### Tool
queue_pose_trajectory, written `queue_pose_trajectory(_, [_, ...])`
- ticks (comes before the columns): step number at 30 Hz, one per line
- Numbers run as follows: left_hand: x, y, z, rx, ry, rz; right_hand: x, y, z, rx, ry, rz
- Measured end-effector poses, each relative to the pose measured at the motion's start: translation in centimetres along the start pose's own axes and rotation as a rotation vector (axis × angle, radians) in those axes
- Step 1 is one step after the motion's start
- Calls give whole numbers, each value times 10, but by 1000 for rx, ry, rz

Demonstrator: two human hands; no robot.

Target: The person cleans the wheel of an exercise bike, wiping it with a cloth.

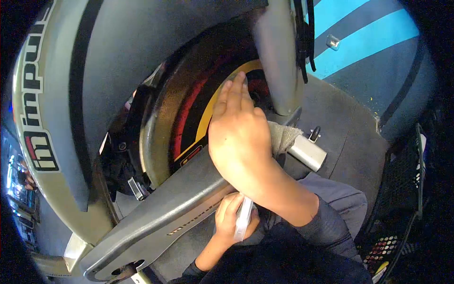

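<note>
Exercise bike (137, 61) is filling most of my view, "impulse" lettering running up its left side. Dark grey floor (350, 123) is showing beyond it, blue-and-grey wall (362, 47) standing upper right, black mesh basket (399, 189) sitting at far right. Long dark guard (156, 213) is running diagonally, lower left to upper right. Flywheel (182, 106), red and yellow rings, is sitting behind it, facing me at a slant.

My right grip (241, 135) is reaching over the guard, lying against the flywheel, fingers straight, close together, pointing up-view. Palm is hidden; can't tell if anything's under it. Grey cloth (283, 135) is bunching beside that wrist, next to a silver block (307, 152).

My left grip (229, 217) is curling closed below my right forearm, pinching a whitish strip (243, 220). Strip's long axis is running near upright in view, top leaning slightly right, lower end pointing back toward me.
</note>
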State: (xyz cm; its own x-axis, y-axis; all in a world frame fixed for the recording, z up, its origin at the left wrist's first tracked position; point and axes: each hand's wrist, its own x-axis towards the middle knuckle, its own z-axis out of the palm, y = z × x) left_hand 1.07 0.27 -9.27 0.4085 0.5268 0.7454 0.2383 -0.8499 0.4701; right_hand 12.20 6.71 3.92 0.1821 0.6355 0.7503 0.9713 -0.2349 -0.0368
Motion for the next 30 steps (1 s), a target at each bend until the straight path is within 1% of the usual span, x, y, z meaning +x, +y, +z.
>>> queue_pose_trajectory(2, [1,-2,2,4,15,22,-7,-3,-7,-14,-36,-60])
queue_pose_trajectory(4, [-6,-9,5,-121,-20,30,-13,-14,-14,15,-71,-120])
queue_pose_trajectory(5, [-14,-15,8,-122,-24,26,-12,-14,-13,5,-86,-108])
queue_pose_trajectory(7, [-29,-22,14,-173,-73,-96,-9,-14,-10,3,-109,-104])
queue_pose_trajectory(9, [-34,-20,12,-192,-98,-169,-5,-9,-8,-64,-76,-55])
queue_pose_trajectory(11, [2,-1,3,-18,48,14,0,1,4,-101,-48,-22])
queue_pose_trajectory(13, [3,0,2,-28,40,11,2,5,3,-102,-27,-16])
queue_pose_trajectory(15, [0,-4,3,-40,30,3,-6,4,-5,-66,-68,-74])
queue_pose_trajectory(18, [-7,-13,7,-136,-34,26,-16,-8,-18,113,-53,-152])
queue_pose_trajectory(22, [-9,-9,3,-82,-24,-14,-12,-6,-10,24,-69,-123])
queue_pose_trajectory(23, [-7,-7,2,-69,-18,-16,-9,-2,-11,-51,-116,-111])
queue_pose_trajectory(25, [4,-1,2,-62,41,16,-6,4,-1,-54,-119,-73])
queue_pose_trajectory(28, [3,0,1,-66,32,1,-9,1,-7,-66,-106,-85])
queue_pose_trajectory(29, [-8,-11,7,-70,34,5,-11,-1,-11,-51,-115,-103])
queue_pose_trajectory(30, [-19,-26,13,-120,6,49,-12,-7,-11,-16,-67,-108])
